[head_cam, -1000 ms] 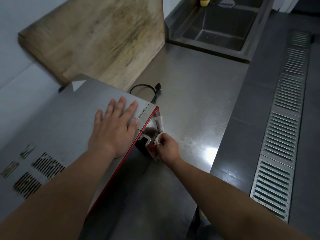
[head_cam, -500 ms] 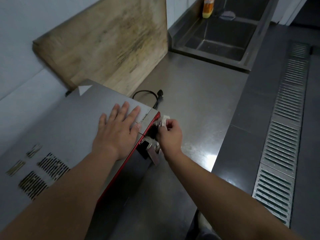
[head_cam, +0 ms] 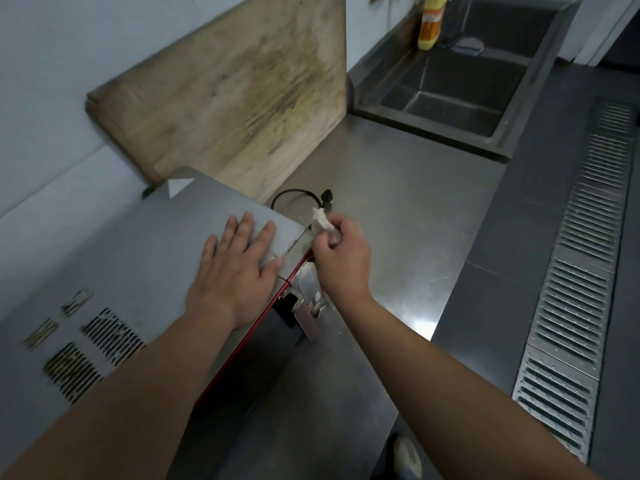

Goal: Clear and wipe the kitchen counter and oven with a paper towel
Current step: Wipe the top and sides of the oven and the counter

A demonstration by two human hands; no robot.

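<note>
A grey oven (head_cam: 145, 258) with a red front edge stands on the steel counter (head_cam: 398, 209) at the left. My left hand (head_cam: 235, 268) lies flat on the oven's top near its front right corner, fingers straight. My right hand (head_cam: 341, 258) grips a crumpled, soiled paper towel (head_cam: 320, 221) and holds it against the oven's top front corner. The oven's metal door handle (head_cam: 304, 306) shows just below my right hand.
A large worn wooden board (head_cam: 235, 95) leans against the wall behind the oven. A black power cord (head_cam: 301, 195) lies on the counter. A steel sink (head_cam: 450, 91) with a yellow bottle (head_cam: 429, 26) lies at the back. A floor drain grate (head_cam: 581, 258) runs along the right.
My right hand has moved up the oven's front with the paper towel, from beside the handle to the top corner. My left hand has stayed flat on the oven.
</note>
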